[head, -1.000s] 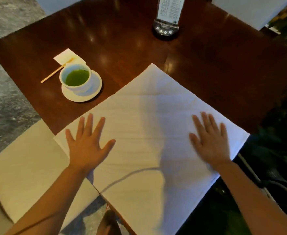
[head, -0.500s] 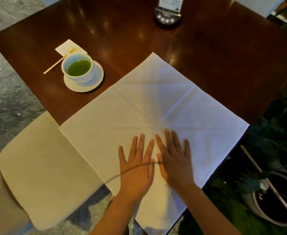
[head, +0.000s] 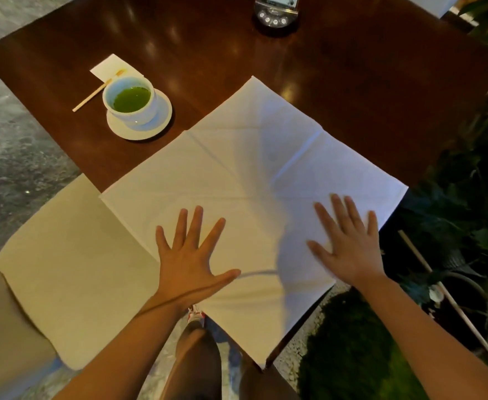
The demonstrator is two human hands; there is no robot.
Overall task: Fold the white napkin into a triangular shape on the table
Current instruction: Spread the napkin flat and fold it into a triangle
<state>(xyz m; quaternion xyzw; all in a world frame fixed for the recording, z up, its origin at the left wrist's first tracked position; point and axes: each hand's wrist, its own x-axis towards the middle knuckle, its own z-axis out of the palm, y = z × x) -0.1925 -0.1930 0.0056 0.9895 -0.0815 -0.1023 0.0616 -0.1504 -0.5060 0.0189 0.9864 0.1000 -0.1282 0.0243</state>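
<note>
A large white napkin point(head: 245, 168) lies unfolded as a diamond on the corner of the dark wooden table point(head: 352, 82), its near corner hanging over the table's edge. Crease lines cross its middle. My left hand point(head: 190, 255) rests flat on the napkin's near-left part, fingers spread. Flat on the near-right part lies my right hand point(head: 349, 243), fingers also spread. Neither hand holds anything.
A white cup of green tea point(head: 131, 99) on a saucer stands left of the napkin, with a wooden stick point(head: 91, 95) and a small paper beside it. A card stand point(head: 276, 13) is at the far edge. A cream chair seat point(head: 72, 264) is at left, plants point(head: 467, 212) at right.
Half a second ago both hands lay side by side at the napkin's near middle; they have since slid apart, the left one leftward and the right one rightward, flat over the cloth.
</note>
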